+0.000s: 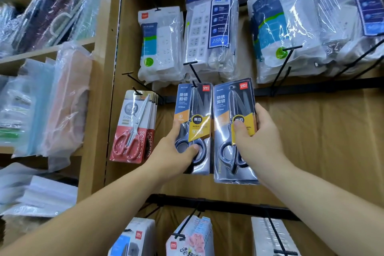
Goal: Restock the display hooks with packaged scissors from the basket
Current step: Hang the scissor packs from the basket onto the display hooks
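Observation:
Two dark packs of black-handled scissors are held side by side against the wooden display wall. My left hand grips the lower part of the left pack, whose top hole sits at a black hook. My right hand holds the right pack by its right edge, thumb on the front; this pack hangs on no hook. Left of them, several red-handled scissors packs hang on another hook. The basket is out of view.
Bagged power strips hang on hooks above. An empty black hook juts out right of the held packs, on a black rail. A lower rail carries more packaged goods. Shelves with wrapped stationery stand at the left.

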The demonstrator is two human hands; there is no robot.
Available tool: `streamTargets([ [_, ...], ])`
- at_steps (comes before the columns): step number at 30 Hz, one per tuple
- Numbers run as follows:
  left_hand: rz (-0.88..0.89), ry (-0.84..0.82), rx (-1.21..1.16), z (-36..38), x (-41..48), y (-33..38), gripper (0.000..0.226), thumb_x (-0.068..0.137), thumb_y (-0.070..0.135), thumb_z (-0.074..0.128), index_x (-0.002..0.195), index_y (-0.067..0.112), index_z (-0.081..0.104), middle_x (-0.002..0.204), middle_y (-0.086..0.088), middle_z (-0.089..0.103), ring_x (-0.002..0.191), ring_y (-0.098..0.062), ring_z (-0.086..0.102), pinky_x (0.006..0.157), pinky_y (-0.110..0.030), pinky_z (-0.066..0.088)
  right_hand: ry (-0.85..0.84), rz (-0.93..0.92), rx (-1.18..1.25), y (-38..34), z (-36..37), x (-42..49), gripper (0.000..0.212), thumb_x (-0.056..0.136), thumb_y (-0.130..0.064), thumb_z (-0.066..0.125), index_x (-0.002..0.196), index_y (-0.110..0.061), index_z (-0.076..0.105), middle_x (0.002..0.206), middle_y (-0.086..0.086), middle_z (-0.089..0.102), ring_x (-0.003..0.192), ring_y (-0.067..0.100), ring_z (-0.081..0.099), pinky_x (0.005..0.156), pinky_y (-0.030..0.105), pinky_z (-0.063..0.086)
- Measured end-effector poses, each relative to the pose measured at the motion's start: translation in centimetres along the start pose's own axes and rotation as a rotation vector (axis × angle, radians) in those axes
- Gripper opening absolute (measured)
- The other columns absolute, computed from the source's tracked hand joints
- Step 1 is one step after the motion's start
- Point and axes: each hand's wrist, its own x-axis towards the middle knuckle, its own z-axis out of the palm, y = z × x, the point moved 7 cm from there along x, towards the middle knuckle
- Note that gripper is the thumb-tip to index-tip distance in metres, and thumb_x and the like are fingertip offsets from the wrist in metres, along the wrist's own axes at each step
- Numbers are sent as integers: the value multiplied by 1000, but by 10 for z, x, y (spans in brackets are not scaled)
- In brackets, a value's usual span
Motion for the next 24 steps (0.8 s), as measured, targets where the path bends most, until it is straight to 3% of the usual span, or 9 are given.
streamTargets([
  [4, -49, 19, 122, 5, 2, -5, 96, 95, 37, 76, 165, 42, 10, 132, 22, 54, 118, -6, 56, 98, -20, 43, -10, -6, 7, -2, 3, -4, 59, 100, -25, 68, 155, -26, 46, 122, -9, 72, 115, 14, 69, 110, 48, 53],
  [8, -66, 85, 213, 8, -2, -9, 86, 95, 42, 73, 164, 38, 21, 150, 0, 42, 137, -24, 51, 112, -36, 44, -30, 1, 13, -4, 6, -10, 58, 98, -26, 69, 153, -25, 49, 119, -10, 74, 112, 14, 70, 107, 49, 55],
  [10, -44, 207, 181, 2, -15, -3, 73, 100, 47, 63, 162, 28, 30, 151, -2, 36, 138, -23, 48, 114, -35, 42, -31, 4, 38, -6, 8, -12, 59, 95, -30, 71, 150, -27, 51, 121, -9, 74, 111, 15, 71, 105, 49, 57],
  [12, 18, 209, 15, 3, -34, 11, 65, 98, 55, 60, 155, 30, 42, 137, 5, 50, 119, -12, 60, 104, -29, 52, -28, 10, 73, -5, 13, -14, 59, 93, -32, 73, 149, -28, 52, 123, -8, 73, 111, 14, 72, 103, 48, 58],
  [14, 11, 65, -150, 16, -54, 27, 54, 92, 56, 65, 142, 44, 50, 119, 9, 61, 99, -2, 70, 88, -22, 59, -26, 19, 97, -4, 21, -15, 61, 91, -34, 74, 148, -27, 53, 123, -7, 74, 110, 14, 72, 101, 46, 59],
  [15, -1, -10, -191, 23, -60, 32, 43, 92, 45, 71, 131, 49, 52, 115, 8, 65, 91, 3, 72, 78, -17, 58, -32, 17, 109, -4, 27, -15, 57, 91, -32, 75, 145, -27, 55, 120, -7, 75, 106, 13, 73, 97, 45, 61],
  [17, 24, -43, -247, 29, -62, 29, 50, 89, 17, 81, 121, 46, 56, 112, -2, 71, 85, -4, 77, 69, -14, 57, -45, 20, 135, -4, 37, -17, 47, 93, -26, 76, 138, -27, 60, 112, -5, 77, 96, 12, 75, 88, 42, 63],
  [21, -41, 12, -369, 11, -60, 20, 70, 88, 9, 82, 147, 27, 49, 119, -3, 75, 94, -18, 79, 67, -39, 66, -44, 87, 215, 0, 47, -17, 58, 90, -41, 81, 141, -26, 58, 116, -6, 77, 102, 13, 76, 95, 43, 61],
  [24, -61, 14, -385, 0, -58, 12, 61, 91, 8, 78, 143, 29, 52, 112, 9, 78, 96, -17, 79, 70, -51, 66, -42, 184, 282, 6, 50, -18, 51, 101, -40, 69, 148, -31, 53, 127, -5, 73, 110, 18, 73, 97, 47, 61],
])
